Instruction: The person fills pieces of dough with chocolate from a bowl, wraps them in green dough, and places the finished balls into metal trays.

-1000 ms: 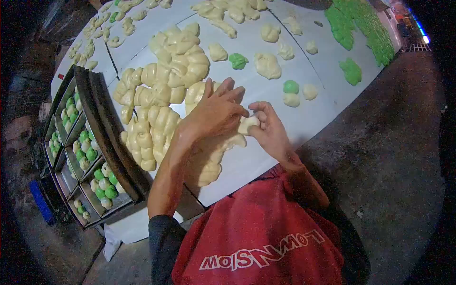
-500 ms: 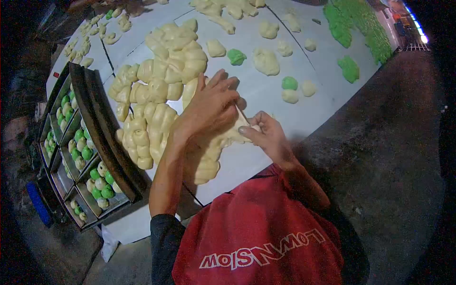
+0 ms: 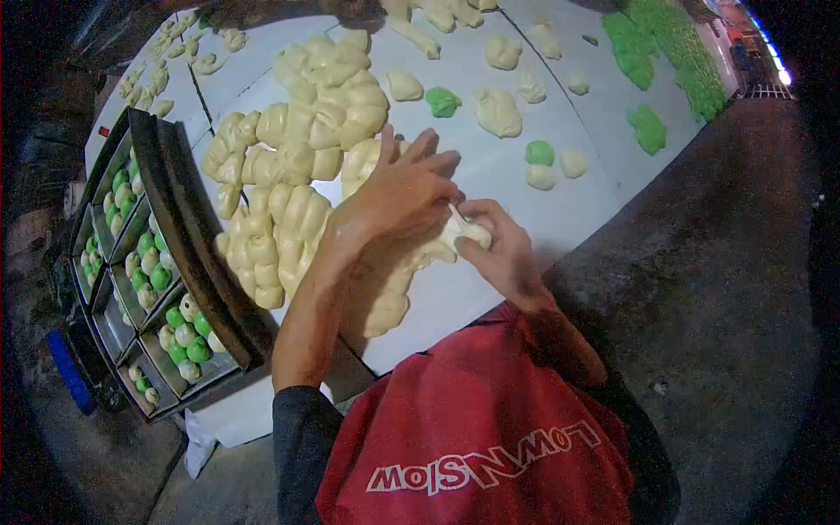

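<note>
My left hand (image 3: 398, 192) rests over the near end of the pale dough, its fingers spread; its underside is hidden. My right hand (image 3: 506, 254) pinches a pale dough piece (image 3: 462, 233) between thumb and fingers. That piece stretches back toward the dough under my left hand. A lobed strip of dough (image 3: 385, 306) runs down the table below my left wrist. A large mass of puffy pale dough (image 3: 302, 131) spreads beyond and left of my left hand.
Small pale lumps (image 3: 497, 112) and a green dough lump (image 3: 443, 101) lie farther off. Flattened green dough (image 3: 647, 52) covers the far right. At left stands a divided metal tray (image 3: 162, 302) of green and white balls. The white table's (image 3: 604, 197) right edge drops to a dark floor.
My right hand has closed further around the dough, drawing its end into a thicker bulge. My left hand has shifted slightly right, with its fingers spread wider.
</note>
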`<state>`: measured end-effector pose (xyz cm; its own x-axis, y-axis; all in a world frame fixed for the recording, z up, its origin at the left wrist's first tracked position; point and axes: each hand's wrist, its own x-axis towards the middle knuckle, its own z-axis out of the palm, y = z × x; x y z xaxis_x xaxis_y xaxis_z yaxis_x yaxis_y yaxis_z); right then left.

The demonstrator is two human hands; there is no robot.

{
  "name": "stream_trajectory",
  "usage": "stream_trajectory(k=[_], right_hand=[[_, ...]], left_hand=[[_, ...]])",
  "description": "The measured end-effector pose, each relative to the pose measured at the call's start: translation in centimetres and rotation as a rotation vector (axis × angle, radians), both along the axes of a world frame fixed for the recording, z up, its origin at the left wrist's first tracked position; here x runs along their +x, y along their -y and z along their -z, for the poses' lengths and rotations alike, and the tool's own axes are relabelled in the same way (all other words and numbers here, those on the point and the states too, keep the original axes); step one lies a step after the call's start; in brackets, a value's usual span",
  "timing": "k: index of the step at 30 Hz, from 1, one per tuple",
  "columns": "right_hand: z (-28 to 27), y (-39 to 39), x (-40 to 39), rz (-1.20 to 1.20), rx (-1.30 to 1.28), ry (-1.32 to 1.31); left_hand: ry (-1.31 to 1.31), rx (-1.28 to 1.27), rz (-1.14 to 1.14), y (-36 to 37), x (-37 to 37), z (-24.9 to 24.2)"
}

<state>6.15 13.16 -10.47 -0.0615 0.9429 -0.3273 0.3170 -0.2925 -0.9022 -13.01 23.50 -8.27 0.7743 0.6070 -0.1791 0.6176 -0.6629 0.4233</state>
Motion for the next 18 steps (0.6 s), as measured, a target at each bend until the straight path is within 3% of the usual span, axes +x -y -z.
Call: stream_trajectory(k=[3, 7, 11, 13, 17, 18], right_hand=[[-2.7, 0.2, 0.6, -0.105, -0.187, 0.223], [-3.5, 1.7, 2.3, -0.198, -0.289, 0.222], [-3.2, 1.8, 1.5, -0.034, -0.160, 0.047], [-3.8, 0.5, 0.5, -0.176, -0.132, 0.190], [-2.9, -0.5, 0.1, -0.262, 0.005, 0.370], [-2.2, -0.6, 0.6, -0.266, 0.243, 0.405]], left_hand=[[0.069, 0.067, -0.083, 0.3, -0.3, 0.6], [0.045, 0.101, -0.174, 0.3, -0.1, 0.6], [0.086, -0.031, -0.112, -0.6, -0.7, 0.7], [0.071, -0.130, -0.087, -0.5, -0.9, -0.5], [0.300, -0.259, -0.150, 0.6, -2.5, -0.7], [0.324, -0.316, -0.156, 0.9, -2.9, -0.5]])
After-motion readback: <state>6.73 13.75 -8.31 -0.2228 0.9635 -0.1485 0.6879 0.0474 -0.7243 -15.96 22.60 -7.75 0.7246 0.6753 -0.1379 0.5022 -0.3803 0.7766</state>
